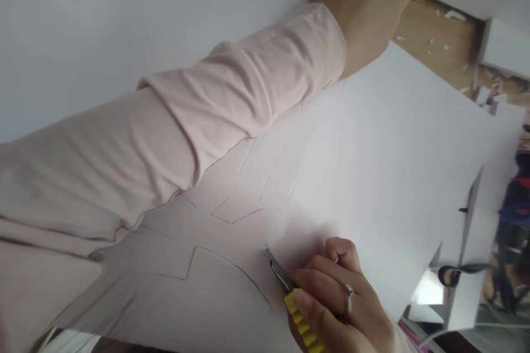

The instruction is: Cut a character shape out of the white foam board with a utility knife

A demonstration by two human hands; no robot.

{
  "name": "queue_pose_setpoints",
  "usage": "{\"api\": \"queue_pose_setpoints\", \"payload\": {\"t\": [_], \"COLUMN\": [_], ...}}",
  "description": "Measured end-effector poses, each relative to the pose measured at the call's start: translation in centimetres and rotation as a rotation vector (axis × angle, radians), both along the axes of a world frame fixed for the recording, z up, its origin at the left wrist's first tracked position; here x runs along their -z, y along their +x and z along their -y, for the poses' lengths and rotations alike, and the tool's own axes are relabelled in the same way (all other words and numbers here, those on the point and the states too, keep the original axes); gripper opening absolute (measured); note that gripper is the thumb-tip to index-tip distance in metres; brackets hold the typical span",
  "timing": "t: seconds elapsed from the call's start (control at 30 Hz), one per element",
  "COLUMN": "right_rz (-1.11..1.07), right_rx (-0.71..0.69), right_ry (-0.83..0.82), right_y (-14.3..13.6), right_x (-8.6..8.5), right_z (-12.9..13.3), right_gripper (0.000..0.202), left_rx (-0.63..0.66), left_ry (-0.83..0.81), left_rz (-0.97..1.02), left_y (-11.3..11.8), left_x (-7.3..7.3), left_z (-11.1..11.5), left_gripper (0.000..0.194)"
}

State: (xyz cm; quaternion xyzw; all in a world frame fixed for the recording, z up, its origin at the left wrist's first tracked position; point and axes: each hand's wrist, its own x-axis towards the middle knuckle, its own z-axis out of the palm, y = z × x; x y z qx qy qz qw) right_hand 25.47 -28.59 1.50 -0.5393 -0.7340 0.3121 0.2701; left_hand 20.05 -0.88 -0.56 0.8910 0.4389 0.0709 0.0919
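Note:
My right hand (pixel 339 298) holds a yellow utility knife (pixel 301 320), its blade tip touching the large white sheet (pixel 393 165) at a drawn line. A ring is on one finger. My left arm, in a pale pink sleeve, reaches across the sheet. At its end my left hand (pixel 366 5) lies at the sheet's upper edge, its fingers cut off by the frame or turned away. Angular and curved pencil lines and several slits show on the sheet between the arm and the knife.
Small white paper scraps (pixel 455 14) lie on the brown wooden surface (pixel 447 38) at the upper right. White board pieces stand near them. At the right are a black cord-like item (pixel 451 276) and blurred dark objects.

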Motion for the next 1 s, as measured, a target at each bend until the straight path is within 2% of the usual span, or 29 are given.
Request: {"api": "queue_pose_setpoints", "payload": {"t": [0.1,0.23,0.3,0.5,0.57,0.67,0.73,0.9,0.97,1.0], "right_rz": [-0.046,0.036,0.042,0.017,0.005,-0.004,0.008,0.017,0.012,0.002], "right_rx": [0.120,-0.012,-0.072,-0.070,-0.022,0.170,0.230,0.179,0.172,0.168], "right_ry": [0.072,-0.103,-0.111,-0.140,-0.102,0.044,0.098,0.078,0.083,0.088], "right_y": [-0.4,0.3,1.1,1.7,1.1,0.0,-0.5,-0.2,0.1,0.3], "right_x": [0.3,-0.2,-0.4,-0.1,0.3,0.9,1.2,1.6,1.5,1.4], "right_z": [0.4,0.2,0.0,0.4,0.9,1.7,2.1,2.6,2.6,2.5], "right_gripper": [0.023,0.026,0.028,0.028,0.028,0.027,0.026,0.025,0.024,0.024], "left_rx": [-0.003,-0.018,-0.033,-0.015,-0.025,-0.050,-0.046,-0.047,-0.067,-0.062], "left_ry": [-0.002,-0.020,-0.025,-0.022,-0.021,-0.033,-0.013,0.079,0.066,0.067], "left_rz": [-0.013,0.003,0.019,-0.006,-0.004,-0.012,-0.026,-0.109,-0.139,-0.082], "left_y": [0.0,0.0,0.0,0.0,0.0,0.0,0.1,0.0,-0.2,-0.2], "left_x": [0.0,0.1,0.2,0.0,0.0,0.0,-0.1,-0.4,0.0,0.4], "left_z": [0.1,0.1,0.0,0.3,0.4,0.5,0.5,0.9,0.8,0.6], "left_gripper": [0.041,0.039,0.038,0.037,0.038,0.040,0.044,0.050,0.051,0.050]}}
